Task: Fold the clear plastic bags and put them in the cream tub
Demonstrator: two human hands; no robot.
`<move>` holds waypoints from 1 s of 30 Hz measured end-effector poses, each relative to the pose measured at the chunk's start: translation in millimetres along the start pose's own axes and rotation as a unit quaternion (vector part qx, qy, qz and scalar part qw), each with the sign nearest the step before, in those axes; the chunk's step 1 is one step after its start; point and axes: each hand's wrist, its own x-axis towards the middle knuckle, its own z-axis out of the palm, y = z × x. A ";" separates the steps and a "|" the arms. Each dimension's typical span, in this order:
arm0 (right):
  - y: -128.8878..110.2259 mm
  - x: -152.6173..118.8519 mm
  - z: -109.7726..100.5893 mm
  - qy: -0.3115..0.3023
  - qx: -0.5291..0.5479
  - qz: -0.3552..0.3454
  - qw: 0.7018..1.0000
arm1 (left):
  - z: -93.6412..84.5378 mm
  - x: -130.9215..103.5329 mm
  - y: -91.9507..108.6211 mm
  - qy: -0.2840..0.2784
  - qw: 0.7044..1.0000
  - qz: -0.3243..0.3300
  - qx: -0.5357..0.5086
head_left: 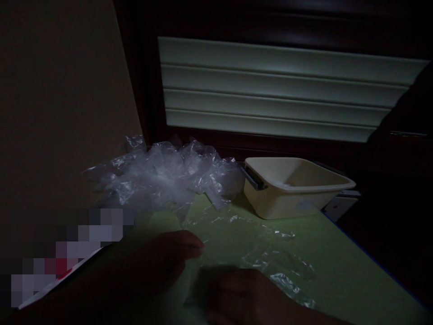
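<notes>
A clear plastic sheet or bag (270, 262) lies flat on the green tabletop (341, 266), seen mostly by its glints. My left hand (172, 253) is at its left edge, thumb and fingers pressed together; what they pinch, if anything, is too dark to make out. Closer to the camera, my right hand (233, 293) is low over the near part of the plastic, dark and smeared by motion, its fingers not readable. Beyond both hands, a heap of crumpled clear plastic bags (169, 174) sits at the table's back left.
At the back right stands a cream plastic tub (284, 198) with dark handles. A white item (341, 205) shows behind it, past the table edge. A pixelated, pale flat thing (74, 253) lies at the left. Behind the table is a dark frame with pale slats (270, 90).
</notes>
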 end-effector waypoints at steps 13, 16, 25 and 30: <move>13.1 4.5 -8.7 0.160 0.410 0.448 0.778 | -1.9 19.3 7.6 0.016 0.986 -0.020 -0.164; 13.0 6.5 -12.0 0.173 0.423 0.464 0.759 | -1.7 20.9 7.6 0.013 0.987 -0.043 -0.153; 12.6 5.0 -9.5 0.169 0.411 0.460 0.769 | 4.6 21.2 6.0 0.038 0.988 -0.049 -0.138; 13.6 1.8 -14.9 0.135 0.301 0.423 0.844 | 9.7 18.8 6.1 0.055 0.991 -0.061 -0.107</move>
